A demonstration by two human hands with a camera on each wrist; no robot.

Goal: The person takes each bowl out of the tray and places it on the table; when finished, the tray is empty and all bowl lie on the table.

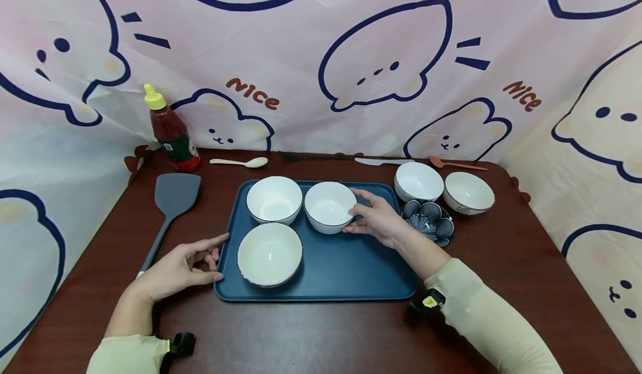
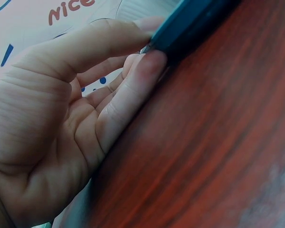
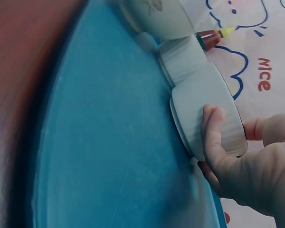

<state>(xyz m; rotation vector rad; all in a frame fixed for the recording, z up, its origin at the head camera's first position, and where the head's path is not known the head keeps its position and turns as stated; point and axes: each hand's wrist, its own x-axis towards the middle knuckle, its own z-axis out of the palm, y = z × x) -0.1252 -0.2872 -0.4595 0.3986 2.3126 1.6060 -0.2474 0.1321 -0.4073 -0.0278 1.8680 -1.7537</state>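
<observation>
A blue tray (image 1: pixel 351 273) lies on the table with three white bowls on it. My left hand (image 1: pixel 183 265) holds the tray's left edge; in the left wrist view its fingertips (image 2: pixel 154 61) meet at the rim. With thumb and fingers, my right hand (image 1: pixel 376 218) grips the right side of the back right bowl (image 1: pixel 328 212), which looks upright on the tray. Beside it on the left stands another bowl (image 1: pixel 274 198), and a third bowl (image 1: pixel 270 254) sits in front of that one. In the right wrist view the fingers lie along the gripped bowl's (image 3: pixel 194 104) outer wall.
Right of the tray are two more bowls (image 1: pixel 418 181) and a dark, ribbed cluster of small dishes (image 1: pixel 428 221). A grey spatula (image 1: pixel 175 195) lies at left, below a red sauce bottle (image 1: pixel 173 134). Along the back lie a white spoon (image 1: pixel 241 163), a knife (image 1: pixel 381 161) and an orange spoon (image 1: pixel 456 164).
</observation>
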